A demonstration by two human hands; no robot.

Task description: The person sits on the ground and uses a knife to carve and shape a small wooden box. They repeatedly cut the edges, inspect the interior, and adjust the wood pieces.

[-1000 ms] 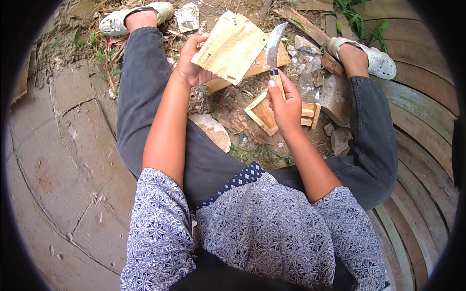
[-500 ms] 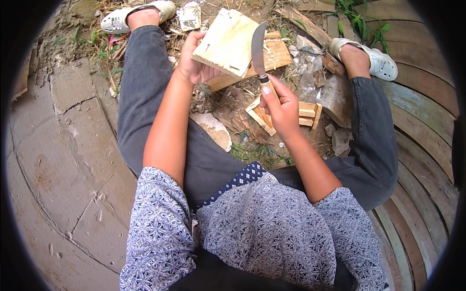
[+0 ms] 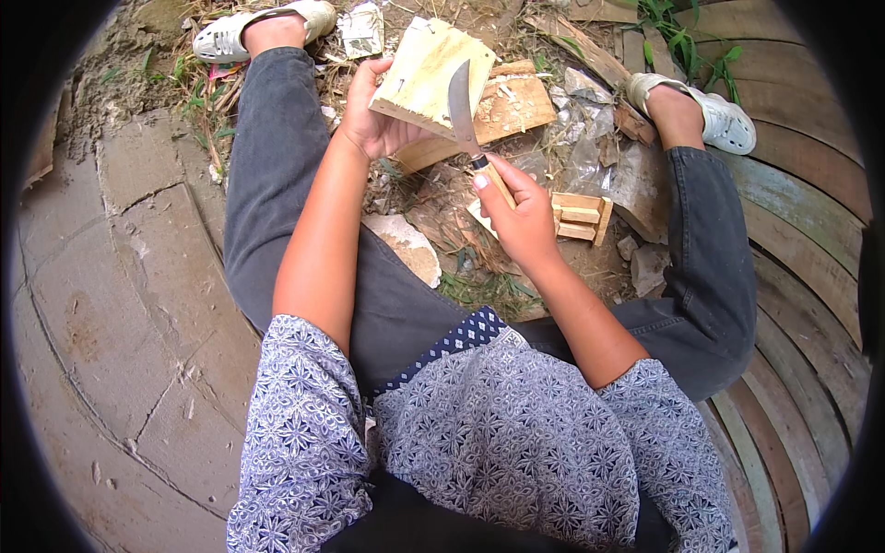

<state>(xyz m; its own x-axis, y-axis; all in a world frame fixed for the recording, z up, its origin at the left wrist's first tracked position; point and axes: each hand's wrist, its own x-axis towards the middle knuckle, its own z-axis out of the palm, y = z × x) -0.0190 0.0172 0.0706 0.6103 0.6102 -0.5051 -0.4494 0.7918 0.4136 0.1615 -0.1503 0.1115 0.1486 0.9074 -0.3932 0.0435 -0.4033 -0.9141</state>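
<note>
My left hand (image 3: 376, 120) grips a pale, squarish wooden block (image 3: 429, 78) by its left side, tilted, with small slots or holes in its face. In my right hand (image 3: 518, 207) is a curved knife (image 3: 461, 106), held by its light wooden handle with the blade pointing up. The blade lies across the right part of the block in the picture; whether it touches the wood I cannot tell. Beneath the block, a wooden board (image 3: 516, 106) with shavings on it rests on the ground. A small slatted wooden frame (image 3: 583, 217) lies beyond my right hand, partly covered by it.
Broken stones (image 3: 650, 267) and crumpled clear plastic (image 3: 595, 138) litter the ground between my legs. A pale flat chunk (image 3: 406, 247) lies beside my left thigh. Cracked concrete (image 3: 120, 323) spreads on the left; wooden planks (image 3: 802, 221) line the right. Grass (image 3: 687, 46) grows at the upper right.
My right hand has moved left and slightly down, bringing the knife blade from the block's right edge across its face. The block has tilted a little in my left hand.
</note>
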